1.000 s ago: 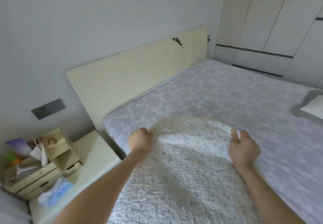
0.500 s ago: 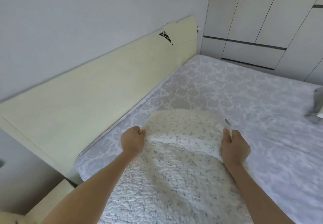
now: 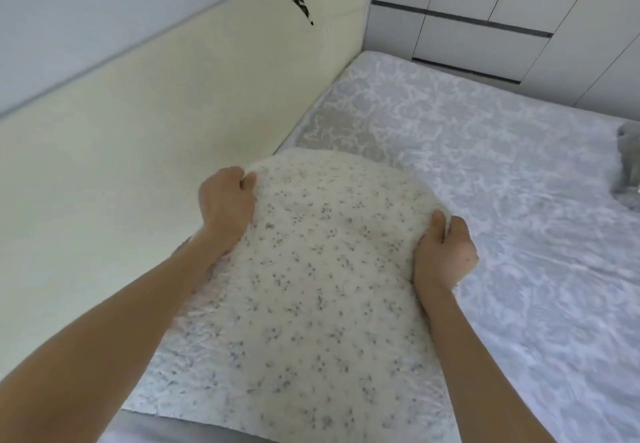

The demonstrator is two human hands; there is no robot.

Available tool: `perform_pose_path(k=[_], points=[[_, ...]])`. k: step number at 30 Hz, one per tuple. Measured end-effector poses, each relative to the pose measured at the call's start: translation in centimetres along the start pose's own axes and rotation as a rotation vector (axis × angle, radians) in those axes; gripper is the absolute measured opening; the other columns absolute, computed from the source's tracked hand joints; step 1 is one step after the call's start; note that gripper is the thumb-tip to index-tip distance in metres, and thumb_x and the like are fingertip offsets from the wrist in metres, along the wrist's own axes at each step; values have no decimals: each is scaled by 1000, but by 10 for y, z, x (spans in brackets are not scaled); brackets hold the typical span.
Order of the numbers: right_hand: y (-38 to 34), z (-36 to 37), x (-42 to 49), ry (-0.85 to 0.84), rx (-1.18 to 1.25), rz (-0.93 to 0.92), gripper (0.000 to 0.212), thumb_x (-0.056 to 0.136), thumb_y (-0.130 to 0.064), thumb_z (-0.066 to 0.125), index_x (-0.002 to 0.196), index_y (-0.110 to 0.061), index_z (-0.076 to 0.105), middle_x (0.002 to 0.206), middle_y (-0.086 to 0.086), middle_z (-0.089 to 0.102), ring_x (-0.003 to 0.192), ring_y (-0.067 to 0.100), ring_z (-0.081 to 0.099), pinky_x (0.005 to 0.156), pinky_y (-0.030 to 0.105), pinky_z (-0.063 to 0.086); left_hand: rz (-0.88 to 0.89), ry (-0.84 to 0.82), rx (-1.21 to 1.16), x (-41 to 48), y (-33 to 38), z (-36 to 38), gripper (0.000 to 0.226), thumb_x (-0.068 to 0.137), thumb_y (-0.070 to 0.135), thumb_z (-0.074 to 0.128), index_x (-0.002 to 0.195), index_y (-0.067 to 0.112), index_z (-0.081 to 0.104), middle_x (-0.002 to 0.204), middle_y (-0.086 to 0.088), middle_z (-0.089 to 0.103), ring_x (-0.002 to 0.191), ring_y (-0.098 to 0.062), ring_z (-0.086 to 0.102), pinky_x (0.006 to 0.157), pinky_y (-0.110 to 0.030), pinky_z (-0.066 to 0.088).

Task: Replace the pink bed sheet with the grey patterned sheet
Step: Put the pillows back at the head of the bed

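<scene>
A white quilted sheet with small grey flecks (image 3: 311, 287) billows up over the near part of the bed. My left hand (image 3: 225, 210) is shut on its far left edge, close to the headboard. My right hand (image 3: 443, 252) is shut on its far right edge. Both arms reach forward from the bottom of the view. Under and beyond it lies the bare mattress (image 3: 502, 172) with a pale grey damask pattern. No pink sheet is in view.
A cream padded headboard (image 3: 156, 113) runs along the left, with a small dark triangular mark (image 3: 296, 1). White wardrobe doors (image 3: 519, 10) stand behind the bed's far side. A grey folded cloth or pillow (image 3: 628, 165) lies at the right edge.
The view has swung right and closer to the headboard; the bedside table has dropped out of sight. Both hands have carried the sheet's edge further toward the headboard, still gripping it.
</scene>
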State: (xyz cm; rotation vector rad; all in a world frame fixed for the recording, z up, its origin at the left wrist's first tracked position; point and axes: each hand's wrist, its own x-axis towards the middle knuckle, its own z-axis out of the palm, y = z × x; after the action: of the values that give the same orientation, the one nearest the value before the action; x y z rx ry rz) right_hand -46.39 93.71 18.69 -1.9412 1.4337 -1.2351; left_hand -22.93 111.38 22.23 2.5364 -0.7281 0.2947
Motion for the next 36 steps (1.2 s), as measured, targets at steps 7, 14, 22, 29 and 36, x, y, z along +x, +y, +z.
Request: perform_pose_path(k=[7,14,22,29,36], points=[[44,94,-79,-730,-494,287,23,101,-22,37,91,-8,53,72,1,54,63,18,48,56,28,38,-152,-414,317,19,-96,81,22,96,16,46,97,1,61,94,-18,64,90,-36,59,77,-39,48],[72,106,-80,-1027,-673,165,25,86,-2,44,68,-17,36,66,-4,41,57,12,42,48,22,32,-277,-776,270,-22,-136,124,40,96,20,44,136,13,45,135,-11,51,120,-29,49,93,-34,43],[55,62,-64,-981,-609,149,18,88,-3,43,78,-12,55,68,-2,50,58,14,46,46,21,31,-149,-745,168,-43,-81,114,40,97,19,46,137,14,45,132,-12,53,119,-28,51,93,-35,42],[58,-62,-38,-803,-602,259,20,89,-6,42,79,-10,59,75,4,58,64,18,50,52,23,35,168,-808,60,-91,49,94,40,98,23,45,138,16,43,128,-10,54,108,-25,56,85,-31,45],[92,-198,-25,-660,-630,437,25,91,-10,45,100,-9,68,101,6,68,83,23,64,59,24,42,452,-858,41,-144,159,72,31,97,21,45,127,17,51,113,-7,60,90,-21,58,73,-30,46]])
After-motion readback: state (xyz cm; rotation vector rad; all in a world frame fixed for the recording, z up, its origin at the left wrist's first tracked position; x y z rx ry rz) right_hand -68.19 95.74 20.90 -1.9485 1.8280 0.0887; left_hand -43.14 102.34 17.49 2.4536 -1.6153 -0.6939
